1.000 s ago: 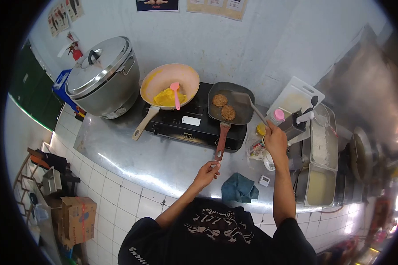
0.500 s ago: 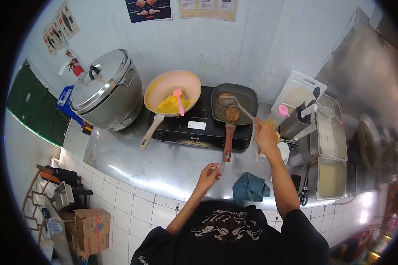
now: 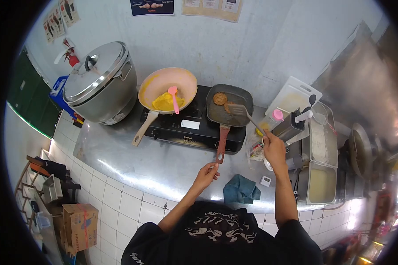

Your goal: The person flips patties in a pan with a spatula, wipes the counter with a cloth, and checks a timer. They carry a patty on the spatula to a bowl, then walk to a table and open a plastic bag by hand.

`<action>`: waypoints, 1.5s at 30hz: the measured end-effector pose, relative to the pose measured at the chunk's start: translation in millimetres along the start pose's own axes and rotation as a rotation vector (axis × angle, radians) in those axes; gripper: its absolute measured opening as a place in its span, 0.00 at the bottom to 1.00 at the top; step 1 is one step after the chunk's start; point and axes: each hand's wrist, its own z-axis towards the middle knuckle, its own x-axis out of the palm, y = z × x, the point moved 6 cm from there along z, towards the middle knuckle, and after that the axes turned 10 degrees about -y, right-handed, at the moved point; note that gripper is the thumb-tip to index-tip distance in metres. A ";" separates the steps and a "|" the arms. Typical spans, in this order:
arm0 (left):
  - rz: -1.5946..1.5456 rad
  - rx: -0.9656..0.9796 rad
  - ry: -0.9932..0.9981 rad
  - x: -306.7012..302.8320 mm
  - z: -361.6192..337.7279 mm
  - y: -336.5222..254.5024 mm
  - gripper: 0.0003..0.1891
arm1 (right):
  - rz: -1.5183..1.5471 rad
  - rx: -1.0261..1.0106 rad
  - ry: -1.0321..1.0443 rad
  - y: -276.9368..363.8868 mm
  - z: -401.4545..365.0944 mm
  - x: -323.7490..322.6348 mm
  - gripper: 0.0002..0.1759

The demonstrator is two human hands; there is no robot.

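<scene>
The right hand [image 3: 274, 148] is closed around the end of one long metal spatula [image 3: 239, 109]. The flat blade of this tool lies in the dark square frying pan [image 3: 216, 116], on top of one of the two round brown patties [image 3: 220, 98]. The other patty sits free, just beside it, toward the wall.

The left hand [image 3: 206, 173] is half curled, with thumb and forefinger brought together at the tip of the pan's red-brown handle [image 3: 221, 141]. I cannot tell if they really pinch it or only touch it.

The square pan stands on the right burner of one black tabletop stove [image 3: 190, 129]. On the left burner stands one round pink pan [image 3: 181, 79] with yellow egg [image 3: 164, 100] and one pink silicone spatula [image 3: 174, 98] inside.

Left of the stove is one big steel pot with a lid [image 3: 99, 86]. On the steel counter [image 3: 163, 163], near the person, lie one crumpled blue-green cloth [image 3: 239, 190] and one small white timer [image 3: 265, 180]. At the right there are two steel trays [image 3: 319, 185].
</scene>
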 end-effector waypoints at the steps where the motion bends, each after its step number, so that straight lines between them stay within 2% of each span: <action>1: -0.001 0.002 0.003 2.5 0.3 -1.9 0.25 | 0.025 -0.038 -0.050 1.9 4.7 0.6 0.17; 5: 0.010 0.012 0.016 11.4 -1.9 -10.7 0.24 | 0.003 -0.113 -0.160 18.0 27.4 15.9 0.17; 9: -0.003 0.017 0.018 14.4 -1.8 -13.0 0.23 | -0.013 -0.185 -0.161 41.6 54.4 39.8 0.17; 12: -0.020 0.025 0.033 13.4 0.2 -10.0 0.22 | -0.138 -0.216 -0.093 58.1 70.4 56.3 0.18; 17: -0.034 0.028 0.032 12.9 4.9 1.2 0.20 | -0.173 -0.414 -0.167 65.3 93.4 76.0 0.18; 23: -0.034 0.025 0.032 13.0 11.3 8.0 0.19 | -0.245 -0.408 -0.003 59.9 99.3 54.8 0.19; 27: -0.023 0.045 0.009 11.5 13.9 14.1 0.20 | -0.235 -0.473 0.000 49.9 91.2 40.8 0.19; 29: -0.033 0.065 0.005 9.6 15.8 16.8 0.21 | -0.174 -0.426 -0.087 53.5 81.7 15.6 0.18; 37: -0.040 0.074 -0.035 0.8 7.9 3.8 0.21 | -0.131 -0.287 0.007 32.4 50.6 -42.4 0.17; 41: -0.031 0.048 -0.011 5.2 7.2 0.3 0.23 | -0.109 -0.271 0.119 36.2 29.8 -36.3 0.16; 45: -0.021 0.043 -0.001 10.0 2.5 -9.2 0.22 | -0.098 -0.302 0.050 35.4 15.3 -3.7 0.16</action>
